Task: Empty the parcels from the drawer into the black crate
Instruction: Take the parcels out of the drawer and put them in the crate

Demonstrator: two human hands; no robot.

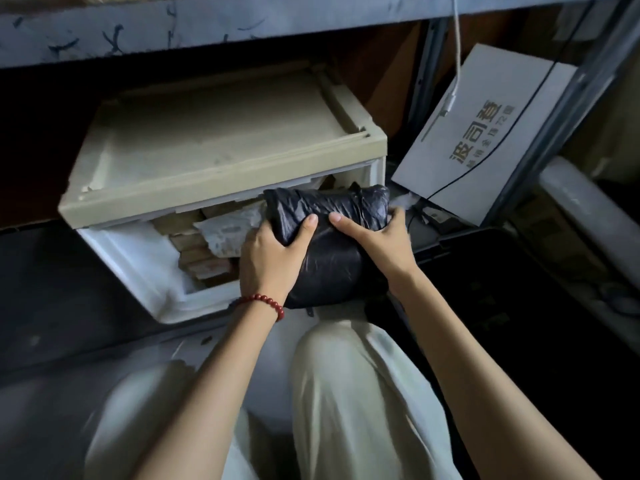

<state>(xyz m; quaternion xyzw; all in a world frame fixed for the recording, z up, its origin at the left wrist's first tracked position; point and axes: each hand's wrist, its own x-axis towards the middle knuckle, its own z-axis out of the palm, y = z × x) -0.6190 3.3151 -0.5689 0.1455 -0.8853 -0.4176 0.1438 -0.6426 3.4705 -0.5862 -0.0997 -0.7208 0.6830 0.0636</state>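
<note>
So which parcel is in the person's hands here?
The black parcel, wrapped in crinkled plastic, held by the left hand and right hand. The brown parcels and the pale grey one lie in the drawer.

Under a blue-grey shelf board [207,26] streaked with dark marks: white box [485,140] with gold lettering, tilted, just right of a grey metal upright [424,74], crossed by a thin black cable [519,109]. White cable [458,46] hanging in front of it. Pale roll [575,202] at far right. Below, pale trousers [346,393], red bead bracelet [265,301].
</note>
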